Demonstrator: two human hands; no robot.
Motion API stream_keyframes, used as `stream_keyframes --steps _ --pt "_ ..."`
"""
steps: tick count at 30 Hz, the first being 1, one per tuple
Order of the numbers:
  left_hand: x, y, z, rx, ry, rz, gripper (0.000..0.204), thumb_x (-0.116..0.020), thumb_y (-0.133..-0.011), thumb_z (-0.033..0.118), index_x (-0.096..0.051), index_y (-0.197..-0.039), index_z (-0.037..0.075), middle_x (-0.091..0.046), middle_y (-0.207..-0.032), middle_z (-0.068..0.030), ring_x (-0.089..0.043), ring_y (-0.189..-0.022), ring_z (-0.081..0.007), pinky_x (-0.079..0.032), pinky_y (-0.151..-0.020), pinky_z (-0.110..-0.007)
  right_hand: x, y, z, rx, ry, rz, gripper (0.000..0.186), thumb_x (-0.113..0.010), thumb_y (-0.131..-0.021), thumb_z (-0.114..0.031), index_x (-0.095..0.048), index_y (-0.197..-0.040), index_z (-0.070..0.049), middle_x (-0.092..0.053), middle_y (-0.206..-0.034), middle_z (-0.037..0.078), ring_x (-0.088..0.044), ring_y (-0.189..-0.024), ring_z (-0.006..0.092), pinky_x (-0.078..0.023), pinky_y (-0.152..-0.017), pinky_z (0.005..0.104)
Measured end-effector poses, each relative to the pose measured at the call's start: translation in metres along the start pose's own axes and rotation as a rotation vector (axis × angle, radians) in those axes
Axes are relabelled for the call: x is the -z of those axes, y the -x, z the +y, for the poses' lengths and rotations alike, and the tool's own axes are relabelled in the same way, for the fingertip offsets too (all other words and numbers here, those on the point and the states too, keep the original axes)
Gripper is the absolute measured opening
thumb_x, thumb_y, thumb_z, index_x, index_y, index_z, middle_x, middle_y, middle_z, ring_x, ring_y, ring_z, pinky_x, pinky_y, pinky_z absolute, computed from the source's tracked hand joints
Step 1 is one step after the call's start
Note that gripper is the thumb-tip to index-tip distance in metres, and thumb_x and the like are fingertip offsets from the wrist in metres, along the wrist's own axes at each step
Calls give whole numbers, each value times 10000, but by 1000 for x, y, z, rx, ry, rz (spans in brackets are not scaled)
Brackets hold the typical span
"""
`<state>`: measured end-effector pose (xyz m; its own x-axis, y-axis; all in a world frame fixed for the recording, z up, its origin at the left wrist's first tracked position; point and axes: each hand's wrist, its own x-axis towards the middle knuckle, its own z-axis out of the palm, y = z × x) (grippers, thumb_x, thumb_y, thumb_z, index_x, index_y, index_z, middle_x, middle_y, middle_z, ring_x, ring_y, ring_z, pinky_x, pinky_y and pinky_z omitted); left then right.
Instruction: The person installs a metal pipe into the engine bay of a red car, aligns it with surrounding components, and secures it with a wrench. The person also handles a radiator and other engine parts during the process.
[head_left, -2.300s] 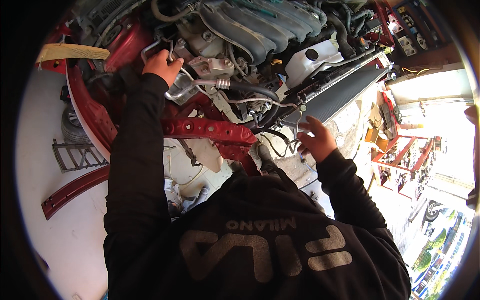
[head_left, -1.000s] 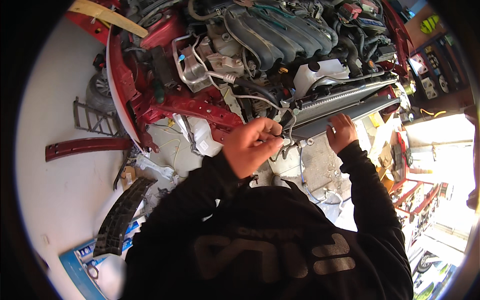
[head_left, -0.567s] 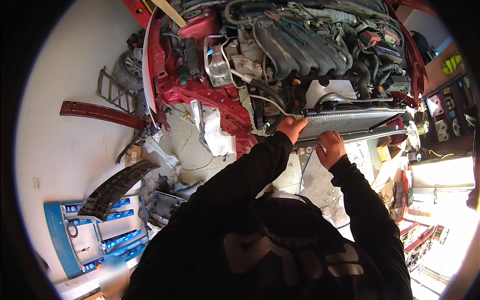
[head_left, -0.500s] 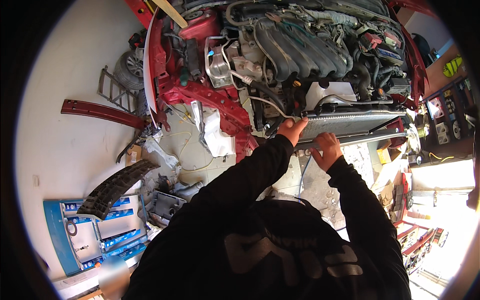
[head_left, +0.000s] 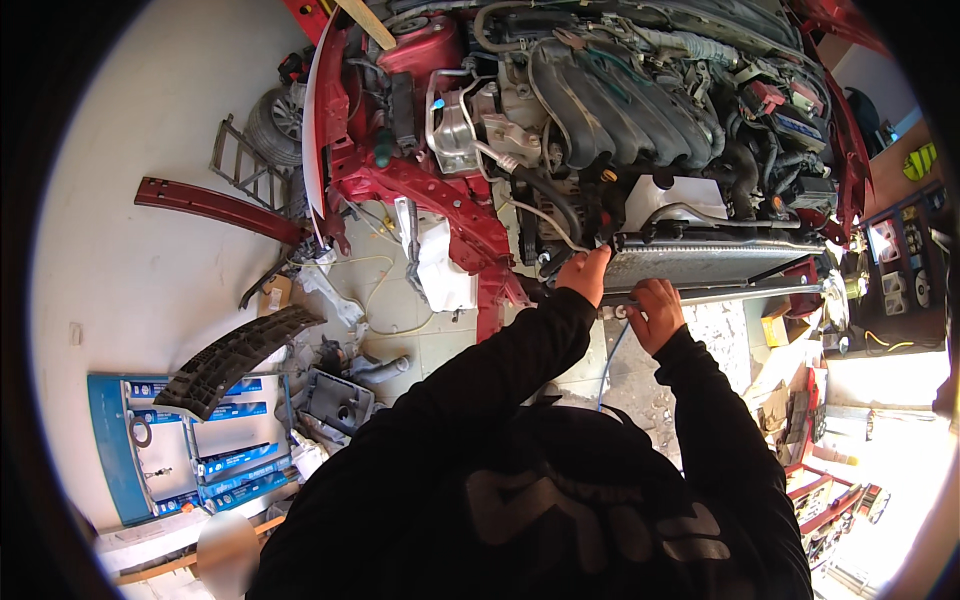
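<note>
Fingers of the person's bare left hand (head_left: pixel 583 277), in the head view, are bent at the near left corner of a silver-grey finned metal radiator (head_left: pixel 690 264), close to where a thin, bent silver metal pipe (head_left: pixel 541 213) comes down from the left. Whether they grasp the pipe end, the corner or something small between them cannot be told. Just to the right and nearer, the bare right hand (head_left: pixel 657 315) has its fingers curled at the left end of a long, dark grey metal panel (head_left: pixel 740 293), seen nearly edge-on along the radiator's near side; how firmly they grip is unclear.

The radiator stands across the front of a red car, right of a red metal frame rail (head_left: pixel 478 227) and on the near side of a white plastic reservoir (head_left: pixel 695 190) and a black ribbed plastic engine cover (head_left: pixel 605 115).

As to progress, the radiator and panel appear to be in place side by side, though their fixing cannot be seen. The work at the left corner looks unfinished, with both hands there. No bumper covers the front; a red metal beam (head_left: pixel 220 212) and a black curved plastic part (head_left: pixel 235 365) lie well apart, to the left.
</note>
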<state>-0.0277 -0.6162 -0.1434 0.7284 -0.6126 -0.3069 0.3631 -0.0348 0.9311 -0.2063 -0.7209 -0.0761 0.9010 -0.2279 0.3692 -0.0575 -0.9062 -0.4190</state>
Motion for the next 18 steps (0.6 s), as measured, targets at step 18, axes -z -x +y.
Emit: stream_keyframes --steps 18 --pt "11 19 31 -104 -305 -40 741 -623 -1014 675 -573 -804 -33 -594 -684 -161 -624 -710 -255 -480 -691 -435 -2 -6 1 -31 2 -20 230 -753 -888 -152 -678 -1054 -12 -643 -1131 150 -584 -1083 389 -471 -934 494"
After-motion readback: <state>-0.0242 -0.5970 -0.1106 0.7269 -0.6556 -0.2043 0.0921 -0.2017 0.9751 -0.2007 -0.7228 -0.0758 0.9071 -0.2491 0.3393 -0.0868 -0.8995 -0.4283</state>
